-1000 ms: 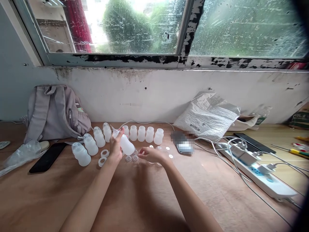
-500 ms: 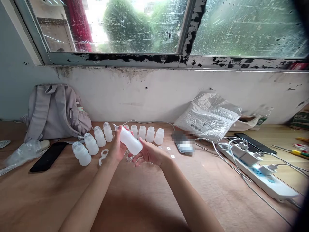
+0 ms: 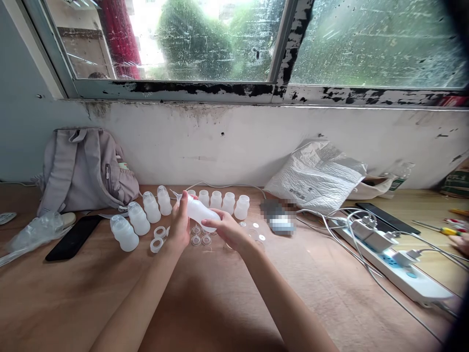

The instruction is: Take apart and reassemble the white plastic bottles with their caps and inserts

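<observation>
A milky white soft bottle (image 3: 200, 211) with a thin pointed tip lies tilted between my hands. My left hand (image 3: 181, 220) wraps around its upper end, near the tip. At the lower end, my right hand (image 3: 225, 226) grips with the thumb on top. Behind the hands stands a row of small white bottles (image 3: 228, 203). Several capped bottles (image 3: 139, 219) run in a slanted row to the left. White rings (image 3: 156, 245) lie by my left wrist. Small clear nipple-like parts (image 3: 196, 240) sit on the table below the held bottle.
On the left are a grey backpack (image 3: 84, 166), a black phone (image 3: 73, 238) and a plastic bag (image 3: 34, 234). A silver padded envelope (image 3: 315, 176) leans on the wall. Rightward, a power strip (image 3: 421, 281) trails white cables. Another person's hand (image 3: 462, 240) shows at the right edge.
The bottle has shifted slightly right and lies flatter. My right hand has turned so its thumb rests on the bottle's end. Another person's hand has appeared at the right edge.
</observation>
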Demonstrator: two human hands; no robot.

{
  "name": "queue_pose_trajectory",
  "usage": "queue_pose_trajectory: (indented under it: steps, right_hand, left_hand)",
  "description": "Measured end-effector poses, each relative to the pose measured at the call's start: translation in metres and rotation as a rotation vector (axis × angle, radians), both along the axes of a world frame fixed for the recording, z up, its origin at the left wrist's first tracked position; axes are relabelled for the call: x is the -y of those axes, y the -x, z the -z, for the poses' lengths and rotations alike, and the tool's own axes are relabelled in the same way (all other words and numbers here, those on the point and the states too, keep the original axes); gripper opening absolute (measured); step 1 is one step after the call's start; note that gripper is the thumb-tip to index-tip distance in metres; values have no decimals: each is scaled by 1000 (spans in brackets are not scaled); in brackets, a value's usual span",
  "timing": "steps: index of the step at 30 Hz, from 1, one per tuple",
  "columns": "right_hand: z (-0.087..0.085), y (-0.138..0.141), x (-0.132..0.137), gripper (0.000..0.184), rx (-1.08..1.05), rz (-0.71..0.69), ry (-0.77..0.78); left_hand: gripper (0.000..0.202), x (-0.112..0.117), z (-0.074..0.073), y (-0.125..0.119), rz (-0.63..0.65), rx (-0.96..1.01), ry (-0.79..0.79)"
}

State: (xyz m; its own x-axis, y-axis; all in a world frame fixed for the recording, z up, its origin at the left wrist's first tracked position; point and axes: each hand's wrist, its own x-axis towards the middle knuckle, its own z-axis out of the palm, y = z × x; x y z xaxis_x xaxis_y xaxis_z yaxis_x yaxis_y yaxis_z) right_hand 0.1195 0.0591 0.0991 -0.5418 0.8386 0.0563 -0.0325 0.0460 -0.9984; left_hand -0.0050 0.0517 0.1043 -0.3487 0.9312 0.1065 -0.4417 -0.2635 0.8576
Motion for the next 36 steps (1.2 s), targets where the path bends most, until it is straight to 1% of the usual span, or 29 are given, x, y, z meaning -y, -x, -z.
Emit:
queue_pose_trajectory:
  steps: [2, 3, 5, 7, 8, 10, 13, 18, 21, 25, 27, 29, 31, 34, 36]
  right_hand:
    - [1, 0, -1, 41, 162, 157, -210]
    - [2, 0, -1, 41, 232, 247, -329]
    - [3, 0, 0, 40, 328, 408, -534]
    - [3, 0, 1, 37, 372, 489, -632]
    - [3, 0, 1, 36, 379, 503, -650]
    - [1, -3, -1, 36, 373, 524, -663]
    - [-4, -10, -4, 36, 364, 548, -660]
    - [-13, -19, -3, 36, 350, 521, -617]
    - [-15, -20, -2, 37, 341, 494, -598]
    - [-16, -20, -2, 38, 358, 431, -568]
    - [-16, -21, -2, 39, 361, 409, -561]
    - [-16, -22, -2, 38, 360, 388, -562]
    - [-15, -23, -3, 38, 359, 378, -573]
    - [-16, -25, -3, 38, 364, 405, -584]
    - [-17, -27, -3, 38, 362, 422, -557]
  left_hand:
    - [42, -3, 4, -1, -22, 67, 31]
    - [42, -3, 5, -1, 8, 108, 56]
    - [40, -4, 6, -2, 142, 168, 94]
    - [34, -3, 5, -1, 250, 172, 95]
    - [31, -2, 4, -1, 267, 153, 87]
    - [27, -1, 3, 1, 258, 90, 85]
    - [26, 0, 4, 5, 249, -2, 121]
    - [28, -1, 5, 11, 227, -96, 127]
    - [28, 0, 2, 12, 217, -98, 105]
    - [31, -1, -1, 12, 180, -14, 30]
    - [30, -3, -2, 14, 142, -3, -5]
    - [28, -5, -1, 18, 94, -37, -8]
    - [25, -6, 0, 23, 22, -102, -11]
    - [22, -7, -1, 30, -113, -211, -49]
    - [22, -7, -4, 34, -166, -263, -62]
